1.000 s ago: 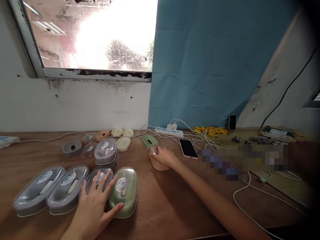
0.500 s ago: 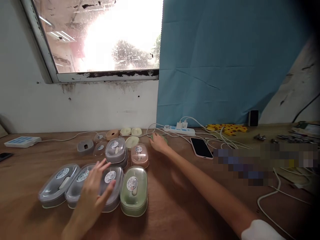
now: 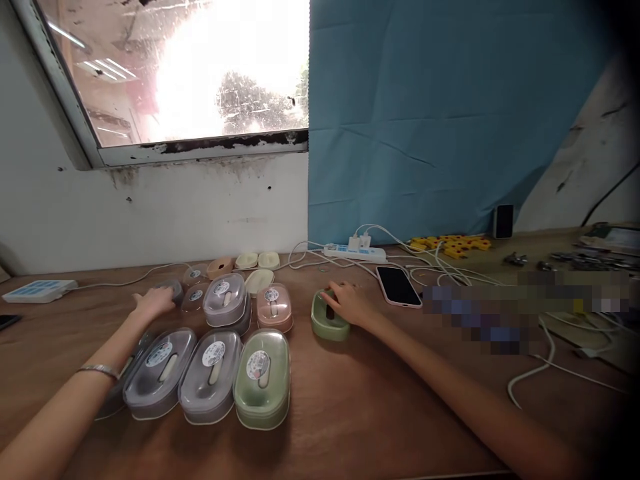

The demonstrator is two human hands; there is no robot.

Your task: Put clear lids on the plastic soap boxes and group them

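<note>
My right hand (image 3: 347, 303) has its fingers curled over a small green lunch box (image 3: 329, 328), a dark slot in its top. At the left, my left hand (image 3: 154, 303) stretches its fingers out over a small grey box (image 3: 173, 289), partly covering it; firm contact cannot be made out. Nearer me stands a row of larger clear-lidded lunch boxes: a green one (image 3: 263, 380), a grey one (image 3: 211, 380), another grey one (image 3: 160, 377), and one partly behind my left forearm. Behind them sit a stacked grey box (image 3: 225, 300) and a pink box (image 3: 275, 309).
Cream lids (image 3: 259, 283), an orange-tan piece (image 3: 220, 267) and clear lids (image 3: 193, 298) lie near the wall. A power strip (image 3: 355, 253) with white cables, a phone (image 3: 399, 287) and yellow parts (image 3: 453, 245) are to the right. Another white strip (image 3: 40, 291) lies far left.
My right hand has drawn the small green box toward me from beside the cables. My left hand has moved from above the front row to the small grey box farther back at left.
</note>
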